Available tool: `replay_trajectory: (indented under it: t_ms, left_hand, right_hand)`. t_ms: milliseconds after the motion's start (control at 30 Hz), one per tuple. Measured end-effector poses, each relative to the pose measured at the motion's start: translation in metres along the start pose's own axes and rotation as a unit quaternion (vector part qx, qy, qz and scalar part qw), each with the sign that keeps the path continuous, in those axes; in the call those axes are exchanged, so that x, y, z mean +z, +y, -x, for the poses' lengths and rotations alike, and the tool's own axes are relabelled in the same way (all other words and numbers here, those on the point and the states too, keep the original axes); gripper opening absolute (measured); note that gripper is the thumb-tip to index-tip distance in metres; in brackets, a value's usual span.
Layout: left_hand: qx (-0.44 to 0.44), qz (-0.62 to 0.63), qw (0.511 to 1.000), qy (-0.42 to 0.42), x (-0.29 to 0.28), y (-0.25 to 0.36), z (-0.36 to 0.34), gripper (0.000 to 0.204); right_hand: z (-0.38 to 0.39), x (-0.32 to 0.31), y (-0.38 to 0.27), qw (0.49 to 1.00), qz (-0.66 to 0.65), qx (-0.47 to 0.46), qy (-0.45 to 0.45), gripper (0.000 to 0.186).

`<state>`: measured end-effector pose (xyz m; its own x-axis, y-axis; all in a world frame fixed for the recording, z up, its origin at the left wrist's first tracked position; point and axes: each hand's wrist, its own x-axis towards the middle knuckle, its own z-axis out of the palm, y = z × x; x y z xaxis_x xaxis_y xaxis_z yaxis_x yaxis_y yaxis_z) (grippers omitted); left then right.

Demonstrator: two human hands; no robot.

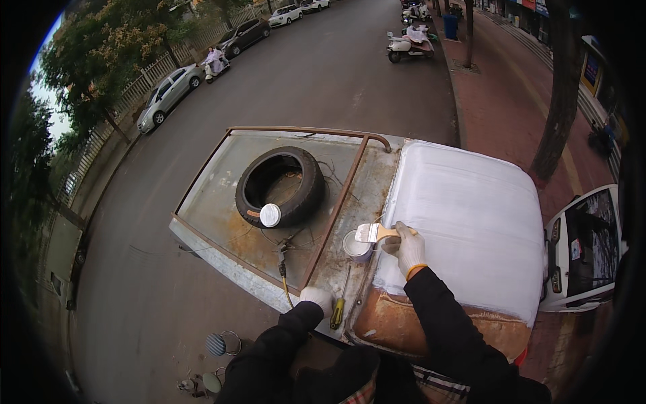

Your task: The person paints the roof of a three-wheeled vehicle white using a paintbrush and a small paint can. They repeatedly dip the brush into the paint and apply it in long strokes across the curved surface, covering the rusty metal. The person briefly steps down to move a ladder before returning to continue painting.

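My right hand (408,250), in a pale knitted glove, is closed round the wooden handle of a flat paintbrush (368,233). White paint coats its bristles, which are over the rim of a small paint can (356,253). To the right lies a vehicle roof panel (464,209), mostly white, with a rusty brown strip (404,323) along its near edge. My left hand (317,298), gloved too, rests by the near end of a rusty rail (336,215); its fingers cannot be made out. Beside it lies a screwdriver (338,311) with a yellow-green handle.
A tyre (309,192) lies on the grey roof section, with a round white lid (270,215) on it. A cable with a dark connector-like piece (282,254) lies nearby. Below are the road, a stool (217,344), and a white vehicle (585,249) at right.
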<state>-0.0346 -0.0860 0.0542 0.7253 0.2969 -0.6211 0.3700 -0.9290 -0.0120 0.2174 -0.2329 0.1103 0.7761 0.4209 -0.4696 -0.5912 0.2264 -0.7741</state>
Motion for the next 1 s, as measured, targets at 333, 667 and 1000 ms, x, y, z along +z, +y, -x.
replay_trajectory:
  t_ms: [333, 667, 1000]
  left_hand:
    - [-0.011, -0.118, 0.993, -0.001, -0.005, 0.027, -0.003, 0.032]
    - [-0.037, -0.140, 0.989, 0.001, -0.002, 0.027, -0.002, 0.033]
    - [-0.008, -0.070, 0.994, 0.080, 0.019, 0.003, -0.006, 0.024]
  right_hand:
    - [0.012, -0.005, 0.007, 0.987, -0.162, -0.011, -0.004, 0.033]
    - [0.012, -0.020, 0.012, 0.987, -0.155, -0.017, 0.028, 0.027]
    - [0.021, -0.026, -0.007, 0.974, -0.225, 0.026, 0.010, 0.026]
